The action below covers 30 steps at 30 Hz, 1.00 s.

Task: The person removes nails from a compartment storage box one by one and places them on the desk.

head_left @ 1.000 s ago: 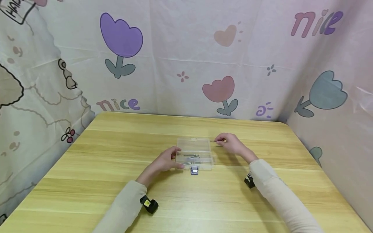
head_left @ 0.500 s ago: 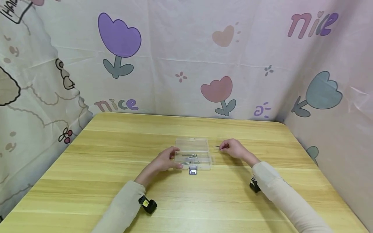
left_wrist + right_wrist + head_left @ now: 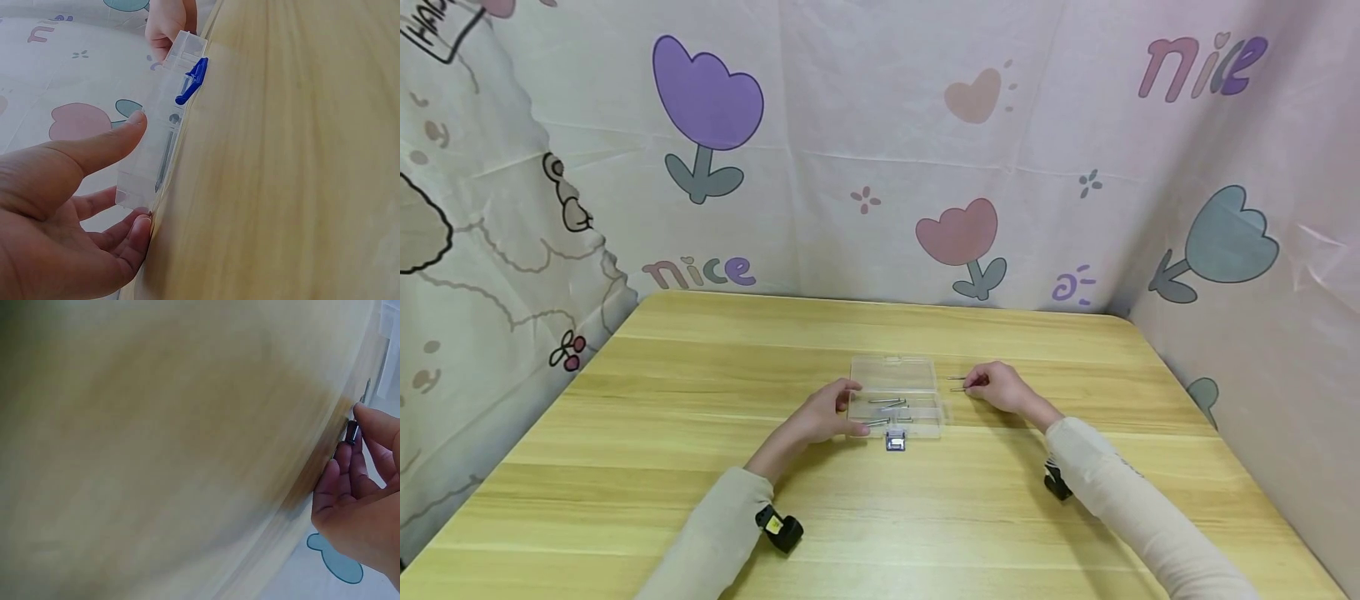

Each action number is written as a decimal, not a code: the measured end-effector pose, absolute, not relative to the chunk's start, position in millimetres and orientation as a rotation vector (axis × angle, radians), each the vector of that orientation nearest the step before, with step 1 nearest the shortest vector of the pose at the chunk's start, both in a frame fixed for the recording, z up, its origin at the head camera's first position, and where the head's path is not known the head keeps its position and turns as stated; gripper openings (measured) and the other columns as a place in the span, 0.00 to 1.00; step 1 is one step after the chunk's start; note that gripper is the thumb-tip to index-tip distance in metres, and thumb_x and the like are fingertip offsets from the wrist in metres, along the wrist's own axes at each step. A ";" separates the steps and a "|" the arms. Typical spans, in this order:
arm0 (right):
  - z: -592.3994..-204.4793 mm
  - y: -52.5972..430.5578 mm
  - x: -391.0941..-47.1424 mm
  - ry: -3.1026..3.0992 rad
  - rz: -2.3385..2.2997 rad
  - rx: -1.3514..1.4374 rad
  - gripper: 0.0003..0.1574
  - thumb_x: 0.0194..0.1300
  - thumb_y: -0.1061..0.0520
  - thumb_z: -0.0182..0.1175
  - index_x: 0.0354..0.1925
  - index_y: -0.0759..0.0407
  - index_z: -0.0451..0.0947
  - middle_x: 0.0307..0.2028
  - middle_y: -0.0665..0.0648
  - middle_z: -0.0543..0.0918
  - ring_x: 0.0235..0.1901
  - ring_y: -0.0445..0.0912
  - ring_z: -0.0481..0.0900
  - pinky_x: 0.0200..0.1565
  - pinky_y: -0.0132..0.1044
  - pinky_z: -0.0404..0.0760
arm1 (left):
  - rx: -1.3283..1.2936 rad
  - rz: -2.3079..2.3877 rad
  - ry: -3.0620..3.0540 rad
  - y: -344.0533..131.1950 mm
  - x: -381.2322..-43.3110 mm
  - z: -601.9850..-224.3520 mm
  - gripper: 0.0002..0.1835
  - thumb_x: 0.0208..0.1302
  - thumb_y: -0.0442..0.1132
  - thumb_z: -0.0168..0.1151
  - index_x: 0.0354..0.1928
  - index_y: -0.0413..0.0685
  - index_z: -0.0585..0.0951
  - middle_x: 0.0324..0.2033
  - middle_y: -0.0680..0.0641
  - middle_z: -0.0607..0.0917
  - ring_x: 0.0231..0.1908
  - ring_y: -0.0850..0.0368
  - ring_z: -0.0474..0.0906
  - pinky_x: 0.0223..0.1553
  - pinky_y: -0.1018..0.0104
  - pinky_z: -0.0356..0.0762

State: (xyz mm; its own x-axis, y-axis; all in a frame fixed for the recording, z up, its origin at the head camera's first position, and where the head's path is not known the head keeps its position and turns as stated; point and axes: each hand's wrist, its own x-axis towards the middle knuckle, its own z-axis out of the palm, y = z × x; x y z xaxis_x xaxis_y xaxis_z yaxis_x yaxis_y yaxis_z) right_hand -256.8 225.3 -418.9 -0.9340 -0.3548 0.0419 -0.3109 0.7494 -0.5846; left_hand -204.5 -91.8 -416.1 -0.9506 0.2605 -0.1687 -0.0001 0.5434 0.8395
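A clear plastic box (image 3: 917, 429) lies on the table with its lid (image 3: 895, 372) folded back. Several thin silvery screws (image 3: 891, 403) lie in its compartments, and a blue latch (image 3: 195, 81) sits on its front. My left hand (image 3: 823, 414) holds the box's left end, thumb at the front corner and fingers behind. To the right of the box, my right hand (image 3: 1002, 387) pinches a slim screw (image 3: 352, 432) with a dark head, its tip towards the box. Another thin metal piece (image 3: 956, 377) shows just behind it, beside the lid.
The wooden table (image 3: 700, 500) stretches around the box on all sides. A printed cloth (image 3: 842, 100) hangs behind it and along both sides. Each sleeved wrist carries a small black camera (image 3: 780, 529).
My right hand has moved a little right and towards me, away from the lid, still pinching the screw. My left hand stays on the box. The view has shifted slightly.
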 end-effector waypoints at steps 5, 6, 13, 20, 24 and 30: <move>-420.5 225.5 -256.3 2.849 -0.978 -0.546 0.05 0.61 0.65 0.64 0.33 0.69 0.81 0.29 0.53 0.82 0.31 0.43 0.74 0.38 0.39 0.74 | 0.218 1.362 2.514 -92.0 -204.7 -416.5 0.38 0.46 0.35 0.78 0.62 0.41 0.72 0.54 0.41 0.75 0.50 0.46 0.70 0.50 0.50 0.69; -420.6 225.6 -256.1 2.844 -0.984 -0.543 0.05 0.61 0.65 0.64 0.33 0.69 0.81 0.29 0.53 0.82 0.31 0.43 0.74 0.38 0.38 0.73 | 0.218 1.360 2.515 -92.0 -204.7 -416.6 0.38 0.46 0.35 0.78 0.62 0.41 0.72 0.54 0.41 0.76 0.49 0.46 0.70 0.50 0.51 0.69; -421.0 226.4 -254.8 2.830 -1.009 -0.538 0.03 0.61 0.65 0.63 0.33 0.66 0.82 0.30 0.53 0.83 0.31 0.43 0.74 0.39 0.38 0.74 | 0.216 1.357 2.520 -91.8 -205.2 -417.3 0.38 0.46 0.36 0.78 0.62 0.42 0.72 0.53 0.41 0.76 0.49 0.46 0.70 0.50 0.51 0.70; -421.9 227.1 -254.1 2.813 -1.022 -0.524 0.02 0.61 0.66 0.63 0.34 0.64 0.83 0.31 0.53 0.83 0.30 0.43 0.73 0.37 0.38 0.73 | 0.222 1.347 2.529 -91.9 -205.4 -417.7 0.38 0.46 0.36 0.78 0.62 0.42 0.72 0.52 0.41 0.76 0.48 0.46 0.70 0.50 0.51 0.69; -422.0 227.1 -254.2 2.807 -1.027 -0.517 0.02 0.61 0.66 0.64 0.34 0.64 0.83 0.31 0.53 0.83 0.31 0.43 0.73 0.37 0.38 0.73 | 0.225 1.343 2.529 -91.6 -205.7 -417.5 0.38 0.46 0.36 0.78 0.62 0.42 0.72 0.53 0.42 0.76 0.48 0.46 0.69 0.49 0.52 0.69; -420.9 228.3 -255.2 2.792 -1.026 -0.516 0.03 0.60 0.66 0.64 0.35 0.64 0.83 0.33 0.54 0.84 0.32 0.44 0.75 0.39 0.39 0.74 | 0.222 1.351 2.520 -91.5 -206.4 -418.0 0.38 0.46 0.36 0.78 0.62 0.42 0.72 0.52 0.42 0.76 0.47 0.47 0.69 0.49 0.52 0.69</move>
